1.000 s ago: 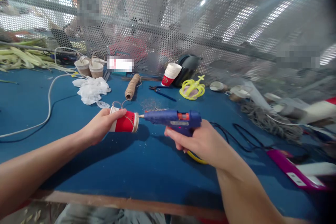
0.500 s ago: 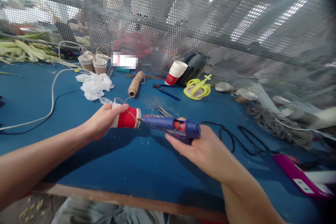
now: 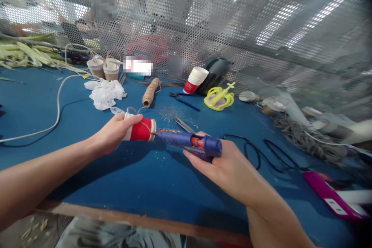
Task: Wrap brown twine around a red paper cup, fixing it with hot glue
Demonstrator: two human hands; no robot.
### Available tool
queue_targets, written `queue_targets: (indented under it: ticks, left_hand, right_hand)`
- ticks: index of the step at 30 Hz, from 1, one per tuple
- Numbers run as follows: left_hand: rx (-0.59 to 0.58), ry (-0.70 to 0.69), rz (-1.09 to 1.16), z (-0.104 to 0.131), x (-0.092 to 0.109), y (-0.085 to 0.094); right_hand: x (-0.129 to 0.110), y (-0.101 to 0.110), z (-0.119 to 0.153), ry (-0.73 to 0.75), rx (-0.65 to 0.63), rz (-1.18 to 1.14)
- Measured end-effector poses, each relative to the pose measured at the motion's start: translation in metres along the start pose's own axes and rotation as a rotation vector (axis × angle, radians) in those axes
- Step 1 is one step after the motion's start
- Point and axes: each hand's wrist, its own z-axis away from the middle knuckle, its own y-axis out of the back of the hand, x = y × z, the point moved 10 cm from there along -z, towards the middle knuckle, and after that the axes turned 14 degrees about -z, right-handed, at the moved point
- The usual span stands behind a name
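My left hand [image 3: 116, 131] is closed around a red and white paper cup [image 3: 141, 130], tipped on its side with its base end to the right. A strand of twine crosses the cup and loops up near my thumb. My right hand [image 3: 223, 162] grips a blue hot glue gun [image 3: 186, 141] by its handle. The gun's nozzle points left and sits right at the cup's end; whether it touches I cannot tell. Behind the gun lie scissors [image 3: 183, 124], partly covered by it. A roll of twine [image 3: 151, 92] rests beyond the cup.
White lace [image 3: 106, 95], twine-trimmed cups [image 3: 111, 70] and a white cable [image 3: 59, 100] are at the left. Pliers [image 3: 186, 102], stacked cups [image 3: 195, 80] and a yellow crown [image 3: 219, 97] stand farther back. A black cord [image 3: 252, 151] and magenta power strip [image 3: 328, 193] lie right.
Both hands, the cup and the glue gun hold nearly the same place. The gun's nozzle has shifted very slightly at the cup's end.
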Motion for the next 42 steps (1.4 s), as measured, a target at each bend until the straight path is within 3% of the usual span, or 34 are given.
queue_targets:
  ticks: [30,42]
  left_hand:
    - [-0.037,-0.099,-0.11,0.007,0.008,-0.008]
    - [0.006,-0.132,-0.219,0.007,0.009,-0.002]
  right_hand:
    - [-0.001,0.006,0.002,-0.001,0.034,0.037]
    - [-0.001,0.004,0.004,0.006,0.022,0.075]
